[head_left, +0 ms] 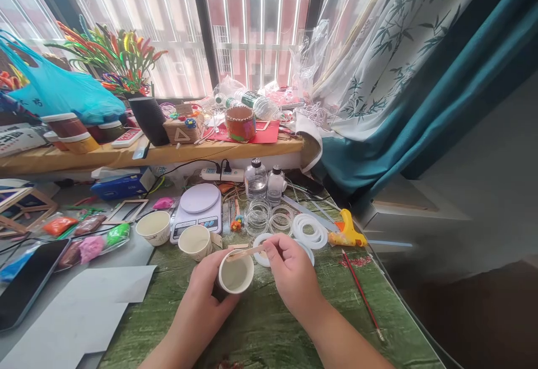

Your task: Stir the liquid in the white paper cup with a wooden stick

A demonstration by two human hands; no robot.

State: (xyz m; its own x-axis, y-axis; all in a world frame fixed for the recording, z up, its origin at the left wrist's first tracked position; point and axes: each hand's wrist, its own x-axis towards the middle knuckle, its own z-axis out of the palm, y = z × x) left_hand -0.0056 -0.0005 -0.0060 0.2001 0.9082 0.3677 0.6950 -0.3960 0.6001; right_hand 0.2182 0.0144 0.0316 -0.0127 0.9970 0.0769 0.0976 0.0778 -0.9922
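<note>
My left hand [209,290] is wrapped round a white paper cup [236,275], tilted a little so that I look down into it. Between the thumb and fingers of my right hand [293,271] is a flat wooden stick [247,252], its far end resting at the cup's rim. What the cup contains is hard to make out. Two more paper cups, one with a side handle [195,242] and one farther left [153,228], stand beyond my left hand. Clear rings [257,218] and white ring moulds [310,231] lie beyond my right hand.
A white kitchen scale [197,212] stands behind the cups, with two clear bottles [256,178] to its right. A yellow glue gun [348,232] and a red pencil [362,293] lie at right. White paper [84,313] and a phone [31,282] are at left.
</note>
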